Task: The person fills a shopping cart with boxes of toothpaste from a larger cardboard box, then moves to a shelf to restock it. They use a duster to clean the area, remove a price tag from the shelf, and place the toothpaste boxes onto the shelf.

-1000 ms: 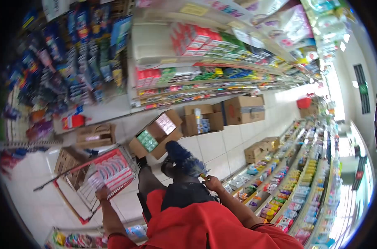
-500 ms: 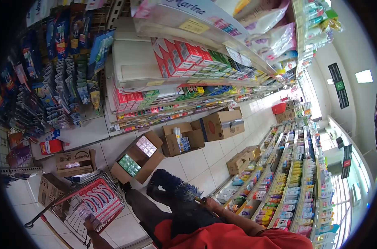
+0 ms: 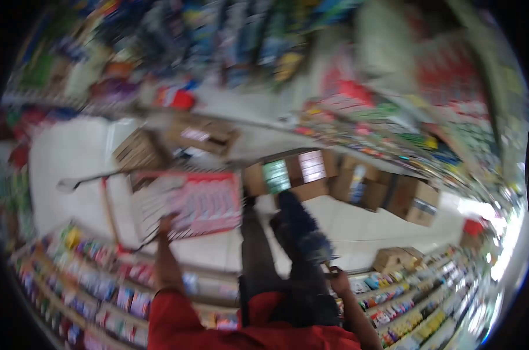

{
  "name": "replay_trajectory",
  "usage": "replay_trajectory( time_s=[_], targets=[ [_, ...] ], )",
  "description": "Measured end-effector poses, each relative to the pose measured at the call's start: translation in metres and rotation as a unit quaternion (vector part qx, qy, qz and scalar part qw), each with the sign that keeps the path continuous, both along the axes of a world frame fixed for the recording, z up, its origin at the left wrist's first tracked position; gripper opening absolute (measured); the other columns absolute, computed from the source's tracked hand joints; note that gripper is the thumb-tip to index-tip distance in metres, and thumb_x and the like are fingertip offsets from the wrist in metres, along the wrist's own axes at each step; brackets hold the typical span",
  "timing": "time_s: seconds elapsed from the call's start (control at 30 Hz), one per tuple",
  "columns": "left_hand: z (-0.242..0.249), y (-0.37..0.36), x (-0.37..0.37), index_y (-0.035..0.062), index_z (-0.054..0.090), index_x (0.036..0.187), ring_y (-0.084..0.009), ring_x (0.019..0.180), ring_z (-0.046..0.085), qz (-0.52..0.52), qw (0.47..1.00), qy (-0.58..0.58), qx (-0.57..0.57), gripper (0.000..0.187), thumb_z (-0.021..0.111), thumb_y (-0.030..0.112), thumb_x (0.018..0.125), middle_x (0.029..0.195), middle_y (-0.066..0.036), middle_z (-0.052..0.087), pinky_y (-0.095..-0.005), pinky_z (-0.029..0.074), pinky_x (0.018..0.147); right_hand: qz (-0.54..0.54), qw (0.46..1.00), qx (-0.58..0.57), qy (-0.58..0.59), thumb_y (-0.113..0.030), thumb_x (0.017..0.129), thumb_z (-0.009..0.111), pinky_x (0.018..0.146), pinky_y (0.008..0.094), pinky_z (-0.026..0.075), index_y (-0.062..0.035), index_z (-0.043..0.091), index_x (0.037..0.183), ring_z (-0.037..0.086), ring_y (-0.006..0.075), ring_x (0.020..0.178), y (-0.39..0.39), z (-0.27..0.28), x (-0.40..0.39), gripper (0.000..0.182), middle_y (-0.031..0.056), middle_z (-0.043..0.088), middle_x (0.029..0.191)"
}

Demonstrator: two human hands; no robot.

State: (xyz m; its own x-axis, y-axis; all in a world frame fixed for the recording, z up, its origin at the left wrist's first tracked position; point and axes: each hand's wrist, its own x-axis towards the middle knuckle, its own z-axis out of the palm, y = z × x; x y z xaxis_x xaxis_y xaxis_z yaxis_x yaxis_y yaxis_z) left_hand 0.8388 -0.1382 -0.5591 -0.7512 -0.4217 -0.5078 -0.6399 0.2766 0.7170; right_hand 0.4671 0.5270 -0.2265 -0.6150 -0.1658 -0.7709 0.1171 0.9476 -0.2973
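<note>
My right hand (image 3: 338, 281) is closed around the handle of a dark blue duster (image 3: 302, 224), whose fluffy head points away from me beside my leg. At the shopping cart (image 3: 239, 201) on the left, my left hand (image 3: 166, 224) is at the near side, its fingers closed at the edge of a pale wrapped pack (image 3: 172, 201). Motion blur softens those fingers and the pack. Red-and-white toothpaste boxes (image 3: 209, 201) lie in rows in the cart, right of that hand.
Open cardboard boxes (image 3: 311, 189) stand on the tiled floor (image 3: 357, 224) beyond my feet, one holding wrapped packs. More cartons (image 3: 413, 198) stand to the right, and another (image 3: 139, 150) is behind the cart. Stocked shelves (image 3: 101, 286) run along the near side; hanging packets (image 3: 235, 41) fill the far rack.
The view has swung and rolled to the left, bringing the cart nearer the middle and blurring the picture. My left hand remains at the pack, my right hand on the duster.
</note>
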Motion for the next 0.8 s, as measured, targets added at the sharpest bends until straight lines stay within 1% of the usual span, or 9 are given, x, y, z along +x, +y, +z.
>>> replay_trajectory(
  time_s=[0.03, 0.07, 0.1, 0.13, 0.2, 0.33, 0.43, 0.5, 0.8],
  targets=[
    [0.014, -0.002, -0.018, -0.0004, 0.067, 0.125, -0.0313, 0.113, 0.065, -0.116, 0.982, -0.124, -0.087, 0.049, 0.057, 0.036, 0.094, 0.120, -0.017, 0.070, -0.0360, 0.048, 0.104, 0.022, 1.000, 0.007, 0.015, -0.018, 0.085, 0.073, 0.067, 0.0419, 0.053, 0.0021, 0.067, 0.111, 0.069, 0.0248, 0.072, -0.013, 0.012, -0.002, 0.033, 0.0205, 0.072, 0.079],
    [0.019, 0.006, -0.022, -0.0047, 0.069, 0.118, -0.0302, 0.107, 0.068, -0.004, 0.987, -0.155, -0.046, 0.049, 0.069, 0.032, 0.086, 0.116, -0.018, 0.072, -0.0349, 0.052, 0.097, 0.015, 1.000, 0.002, 0.017, -0.022, 0.084, 0.073, 0.069, 0.0420, 0.053, 0.0015, 0.068, 0.110, 0.071, 0.0297, 0.074, -0.001, -0.001, 0.004, 0.035, 0.0232, 0.071, 0.080],
    [0.084, 0.015, -0.070, -0.0073, 0.070, 0.114, -0.0289, 0.105, 0.068, 0.158, 0.953, -0.257, -0.002, 0.054, 0.081, 0.028, 0.074, 0.112, -0.020, 0.072, -0.0359, 0.054, 0.092, 0.041, 0.998, 0.036, 0.027, -0.026, 0.082, 0.074, 0.069, 0.0433, 0.053, 0.0006, 0.069, 0.108, 0.071, 0.0378, 0.076, -0.011, 0.006, 0.002, 0.038, 0.0259, 0.070, 0.081],
    [0.104, 0.017, -0.094, -0.0111, 0.069, 0.111, -0.0275, 0.099, 0.070, 0.344, 0.907, -0.222, 0.095, 0.058, 0.086, 0.025, 0.068, 0.107, -0.020, 0.073, -0.0367, 0.055, 0.087, 0.037, 0.998, 0.052, 0.015, -0.029, 0.081, 0.073, 0.071, 0.0459, 0.053, -0.0002, 0.070, 0.107, 0.070, 0.0439, 0.082, -0.024, 0.013, -0.001, 0.039, 0.0282, 0.069, 0.084],
    [0.099, 0.018, -0.089, -0.0116, 0.069, 0.108, -0.0267, 0.090, 0.072, 0.420, 0.876, -0.170, 0.167, 0.055, 0.087, 0.020, 0.067, 0.102, -0.018, 0.074, -0.0365, 0.056, 0.079, 0.035, 0.996, 0.083, 0.019, -0.028, 0.080, 0.073, 0.074, 0.0480, 0.053, -0.0005, 0.070, 0.105, 0.070, 0.0444, 0.087, -0.028, 0.019, -0.002, 0.038, 0.0290, 0.069, 0.088],
    [0.155, 0.030, -0.124, -0.0103, 0.072, 0.098, -0.0229, 0.074, 0.072, 0.456, 0.870, -0.118, 0.146, 0.041, 0.088, 0.011, 0.067, 0.090, -0.016, 0.075, -0.0348, 0.057, 0.066, 0.018, 0.996, 0.084, 0.017, -0.029, 0.079, 0.070, 0.075, 0.0523, 0.053, 0.0004, 0.071, 0.102, 0.067, 0.0491, 0.090, -0.025, 0.017, 0.001, 0.037, 0.0317, 0.068, 0.087],
    [0.158, 0.049, -0.136, -0.0128, 0.066, 0.109, -0.0283, 0.088, 0.072, 0.428, 0.881, -0.165, 0.117, 0.061, 0.092, 0.019, 0.063, 0.102, -0.021, 0.072, -0.0379, 0.059, 0.075, -0.004, 0.994, 0.105, 0.004, -0.030, 0.079, 0.071, 0.077, 0.0521, 0.053, 0.0010, 0.070, 0.104, 0.067, 0.0494, 0.092, -0.031, 0.030, 0.003, 0.040, 0.0323, 0.068, 0.088],
    [0.152, 0.065, -0.157, -0.0125, 0.055, 0.115, -0.0358, 0.101, 0.066, 0.392, 0.818, -0.363, -0.213, 0.084, 0.095, 0.031, 0.056, 0.114, -0.024, 0.062, -0.0445, 0.056, 0.085, -0.033, 0.992, 0.122, -0.002, -0.030, 0.078, 0.073, 0.079, 0.0518, 0.052, 0.0012, 0.069, 0.106, 0.067, 0.0494, 0.093, -0.033, 0.025, 0.003, 0.042, 0.0326, 0.068, 0.090],
    [0.181, 0.063, -0.187, -0.0087, 0.046, 0.116, -0.0423, 0.110, 0.053, 0.396, 0.819, -0.328, -0.255, 0.098, 0.095, 0.043, 0.049, 0.116, -0.025, 0.051, -0.0504, 0.048, 0.093, -0.027, 0.993, 0.100, 0.047, -0.025, 0.080, 0.072, 0.073, 0.0457, 0.052, 0.0017, 0.070, 0.104, 0.070, 0.0427, 0.082, -0.054, 0.030, 0.014, 0.035, 0.0281, 0.069, 0.084]
  ],
)
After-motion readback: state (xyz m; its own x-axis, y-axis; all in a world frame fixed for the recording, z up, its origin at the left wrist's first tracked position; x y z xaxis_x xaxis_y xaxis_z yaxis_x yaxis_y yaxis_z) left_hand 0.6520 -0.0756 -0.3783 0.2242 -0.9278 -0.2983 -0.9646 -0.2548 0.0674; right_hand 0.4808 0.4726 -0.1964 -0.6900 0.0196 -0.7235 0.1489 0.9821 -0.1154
